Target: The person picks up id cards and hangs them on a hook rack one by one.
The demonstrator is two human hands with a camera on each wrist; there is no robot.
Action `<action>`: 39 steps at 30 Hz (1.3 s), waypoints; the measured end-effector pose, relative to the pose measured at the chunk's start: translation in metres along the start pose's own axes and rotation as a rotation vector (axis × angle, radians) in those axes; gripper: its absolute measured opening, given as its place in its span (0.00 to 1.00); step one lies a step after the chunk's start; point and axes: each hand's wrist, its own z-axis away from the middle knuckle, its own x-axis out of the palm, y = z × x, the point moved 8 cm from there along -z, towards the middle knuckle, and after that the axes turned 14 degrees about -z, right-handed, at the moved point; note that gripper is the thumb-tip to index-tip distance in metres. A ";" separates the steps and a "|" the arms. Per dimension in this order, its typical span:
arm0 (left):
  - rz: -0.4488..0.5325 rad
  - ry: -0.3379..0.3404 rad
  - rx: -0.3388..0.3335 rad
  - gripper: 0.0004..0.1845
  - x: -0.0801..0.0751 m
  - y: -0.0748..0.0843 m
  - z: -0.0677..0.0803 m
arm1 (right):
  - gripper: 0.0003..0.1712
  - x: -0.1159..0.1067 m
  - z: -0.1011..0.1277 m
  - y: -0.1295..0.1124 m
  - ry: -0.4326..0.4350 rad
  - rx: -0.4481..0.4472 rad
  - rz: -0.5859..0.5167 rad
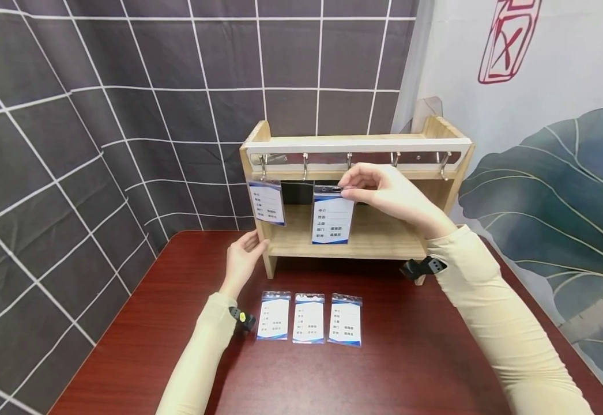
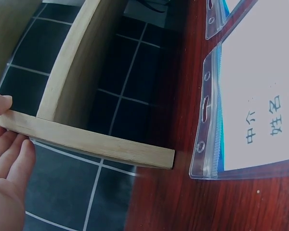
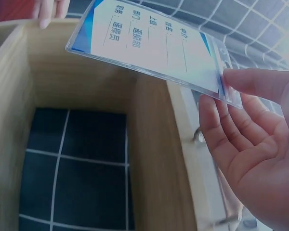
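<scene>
My right hand (image 1: 389, 193) pinches a clear-sleeved ID badge (image 1: 331, 219) by its top right corner, between thumb and fingers. The badge hangs upright in front of the wooden shelf (image 1: 343, 249), its top edge a little below the row of metal hooks (image 1: 305, 166). In the right wrist view the thumb lies over the sleeve's clear top strip. Another badge (image 1: 267, 202) hangs at the leftmost hook. My left hand (image 1: 240, 259) holds the shelf's left side panel (image 2: 106, 144) low down, thumb on one face and fingers on the other.
Three more badges lie in a row on the red-brown table (image 1: 410, 357) before the shelf: a left one (image 1: 274, 316), a middle one (image 1: 309, 319) and a right one (image 1: 345, 320). A dark gridded curtain (image 1: 177, 115) stands behind and to the left.
</scene>
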 end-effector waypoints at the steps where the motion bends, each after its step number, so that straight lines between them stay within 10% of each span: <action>1: 0.000 -0.001 0.001 0.25 0.000 0.000 0.000 | 0.06 0.002 -0.001 -0.002 0.000 -0.002 -0.003; 39: 0.008 -0.003 -0.005 0.26 0.002 -0.005 -0.001 | 0.05 0.043 -0.033 -0.020 0.070 -0.043 0.107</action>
